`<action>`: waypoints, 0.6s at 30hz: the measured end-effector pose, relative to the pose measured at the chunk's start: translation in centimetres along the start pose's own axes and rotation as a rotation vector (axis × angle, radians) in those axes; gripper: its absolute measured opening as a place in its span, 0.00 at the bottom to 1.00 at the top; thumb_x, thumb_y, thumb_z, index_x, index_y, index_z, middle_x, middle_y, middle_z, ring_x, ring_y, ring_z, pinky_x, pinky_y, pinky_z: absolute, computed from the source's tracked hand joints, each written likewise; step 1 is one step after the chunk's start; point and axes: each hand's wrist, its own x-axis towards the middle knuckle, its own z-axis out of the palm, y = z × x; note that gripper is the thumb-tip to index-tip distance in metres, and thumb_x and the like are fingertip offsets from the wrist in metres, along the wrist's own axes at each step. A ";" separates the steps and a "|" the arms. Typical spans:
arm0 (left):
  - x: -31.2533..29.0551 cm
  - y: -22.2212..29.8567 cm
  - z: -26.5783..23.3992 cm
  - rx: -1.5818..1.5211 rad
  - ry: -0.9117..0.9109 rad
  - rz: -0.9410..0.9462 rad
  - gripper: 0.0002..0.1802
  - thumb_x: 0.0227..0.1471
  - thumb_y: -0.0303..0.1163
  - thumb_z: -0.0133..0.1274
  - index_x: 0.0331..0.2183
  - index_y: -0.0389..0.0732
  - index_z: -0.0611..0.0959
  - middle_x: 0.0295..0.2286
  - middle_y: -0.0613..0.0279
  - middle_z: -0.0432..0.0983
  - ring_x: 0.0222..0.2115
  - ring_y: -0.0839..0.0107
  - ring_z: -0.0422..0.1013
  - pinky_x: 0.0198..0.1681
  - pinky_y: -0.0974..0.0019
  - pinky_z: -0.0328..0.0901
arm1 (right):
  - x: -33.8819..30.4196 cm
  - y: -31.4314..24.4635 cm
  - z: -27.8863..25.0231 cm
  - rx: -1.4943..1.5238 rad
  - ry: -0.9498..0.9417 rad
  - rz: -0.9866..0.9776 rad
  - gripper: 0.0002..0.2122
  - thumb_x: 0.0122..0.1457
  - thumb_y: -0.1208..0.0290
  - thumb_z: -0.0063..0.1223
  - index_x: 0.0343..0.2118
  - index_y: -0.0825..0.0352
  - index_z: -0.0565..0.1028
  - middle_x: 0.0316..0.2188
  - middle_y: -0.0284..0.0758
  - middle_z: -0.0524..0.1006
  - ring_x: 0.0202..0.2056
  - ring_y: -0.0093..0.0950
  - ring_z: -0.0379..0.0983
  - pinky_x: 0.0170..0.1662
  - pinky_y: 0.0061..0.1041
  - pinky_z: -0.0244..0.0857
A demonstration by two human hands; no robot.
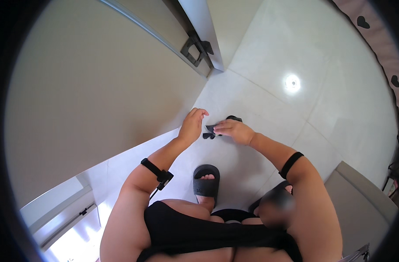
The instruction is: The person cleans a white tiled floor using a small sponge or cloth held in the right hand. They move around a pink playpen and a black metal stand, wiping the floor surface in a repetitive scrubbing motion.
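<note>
In the middle of the head view, my right hand (235, 131) is on a small dark item (210, 129) that looks like black-and-grey fabric. Its pieces show beside and beyond my fingers, and the hand hides the rest, so its exact kind is unclear. Just left of it, my left hand (193, 125) is raised with loosely bent fingers, apart from the dark item and holding nothing I can see. A black strap with a small device (163, 178) is on my left forearm, and a plain black band (291, 165) circles my right arm.
A large beige door panel (99, 96) fills the left, with a dark latch fitting (193, 50) near the frame. Glossy pale tiles (278, 105) cover the floor. My feet wear dark slide sandals (206, 185). A grey-beige panel (361, 192) stands at right, and heart-patterned pink fabric (378, 39) hangs far right.
</note>
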 end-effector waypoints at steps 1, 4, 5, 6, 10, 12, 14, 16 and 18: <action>-0.2 -0.4 0.2 0.003 0.002 0.001 0.11 0.54 0.16 0.40 0.36 0.39 0.76 0.31 0.54 0.69 0.32 0.57 0.68 0.38 0.62 0.64 | 0.7 -0.9 -0.8 0.040 0.098 0.027 0.19 0.50 0.82 0.45 0.46 0.63 0.75 0.50 0.37 0.73 0.53 0.39 0.67 0.57 0.34 0.60; -0.8 -0.6 0.7 -0.012 -0.030 -0.008 0.11 0.54 0.17 0.40 0.36 0.39 0.75 0.32 0.54 0.69 0.32 0.57 0.68 0.38 0.61 0.64 | 2.3 -0.5 -5.2 0.042 0.519 0.157 0.18 0.47 0.86 0.43 0.41 0.66 0.76 0.44 0.40 0.76 0.47 0.39 0.70 0.51 0.33 0.64; -0.6 -0.6 0.6 -0.014 -0.040 -0.009 0.11 0.54 0.17 0.40 0.37 0.39 0.75 0.32 0.55 0.69 0.32 0.57 0.68 0.38 0.61 0.64 | 2.7 0.3 -7.1 -0.033 0.618 0.160 0.17 0.47 0.86 0.44 0.40 0.65 0.77 0.43 0.40 0.76 0.47 0.39 0.71 0.50 0.32 0.63; -0.3 -0.3 0.9 -0.021 -0.054 -0.032 0.11 0.54 0.17 0.41 0.37 0.39 0.75 0.32 0.55 0.69 0.32 0.57 0.68 0.38 0.61 0.64 | 2.1 2.4 -8.7 -0.156 0.686 0.160 0.16 0.47 0.85 0.46 0.39 0.65 0.78 0.42 0.38 0.77 0.44 0.38 0.71 0.51 0.31 0.62; 0.6 -0.1 2.1 -0.038 -0.083 -0.079 0.12 0.53 0.15 0.41 0.37 0.39 0.76 0.31 0.55 0.68 0.31 0.58 0.67 0.37 0.61 0.64 | -2.3 10.1 -10.2 -0.519 0.727 0.666 0.22 0.46 0.88 0.46 0.42 0.56 0.79 0.44 0.29 0.76 0.40 0.36 0.62 0.47 0.31 0.62; 1.4 -0.1 2.4 -0.038 -0.091 -0.073 0.12 0.53 0.15 0.41 0.37 0.39 0.76 0.31 0.55 0.68 0.31 0.58 0.67 0.37 0.62 0.64 | -2.7 11.1 -10.0 -0.515 0.752 0.809 0.23 0.44 0.88 0.46 0.42 0.57 0.79 0.46 0.29 0.74 0.39 0.38 0.63 0.47 0.31 0.62; 2.1 -0.3 2.7 -0.029 -0.114 -0.070 0.11 0.54 0.17 0.41 0.36 0.39 0.76 0.32 0.55 0.69 0.32 0.58 0.68 0.37 0.62 0.64 | -2.0 10.8 -8.1 -0.521 0.672 0.676 0.22 0.45 0.88 0.44 0.42 0.58 0.78 0.45 0.32 0.74 0.39 0.40 0.65 0.45 0.34 0.63; 2.8 -0.5 3.6 -0.051 -0.102 -0.087 0.10 0.55 0.18 0.41 0.36 0.39 0.76 0.32 0.55 0.69 0.32 0.58 0.68 0.37 0.62 0.64 | -1.8 9.8 -3.9 -0.413 0.474 0.508 0.15 0.49 0.78 0.50 0.40 0.59 0.78 0.41 0.33 0.75 0.38 0.39 0.66 0.43 0.33 0.63; 3.3 -0.7 3.6 -0.064 -0.075 -0.088 0.10 0.55 0.19 0.41 0.36 0.39 0.76 0.33 0.55 0.69 0.32 0.57 0.68 0.37 0.62 0.63 | -1.1 5.5 -1.2 -0.356 0.377 0.347 0.13 0.49 0.75 0.51 0.39 0.58 0.78 0.42 0.32 0.76 0.36 0.35 0.67 0.41 0.33 0.63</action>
